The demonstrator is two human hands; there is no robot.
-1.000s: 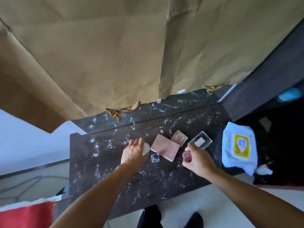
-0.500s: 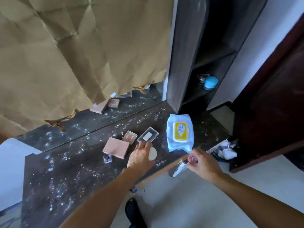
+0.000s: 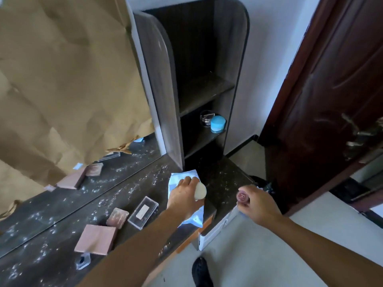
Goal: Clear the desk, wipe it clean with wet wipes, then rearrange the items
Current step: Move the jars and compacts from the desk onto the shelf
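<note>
My left hand (image 3: 184, 195) grips a cream makeup sponge (image 3: 200, 190) and hovers over the blue-white wet wipes pack (image 3: 193, 218), hiding most of it. My right hand (image 3: 256, 204) is closed around a small pink-capped bottle (image 3: 242, 197) beyond the desk's right end. The dark desk (image 3: 62, 235) is speckled with white dust. On it lie a large pink compact (image 3: 95, 239), a small pink compact (image 3: 117, 217), a clear plastic case (image 3: 143, 212) and a tiny clear cube (image 3: 83, 260).
A dark shelf unit (image 3: 207, 85) stands at the desk's right end, holding a blue jar (image 3: 218, 123) and a clear jar (image 3: 206, 119). Brown paper (image 3: 62, 79) covers the mirror. A dark wooden door (image 3: 331, 90) is on the right. A white drawer front (image 3: 219, 228) sticks out below the desk.
The view swung right toward the shelf unit. Both hands moved right, the left with the sponge from beside the compacts to over the wipes pack, the right with the bottle past the desk's end.
</note>
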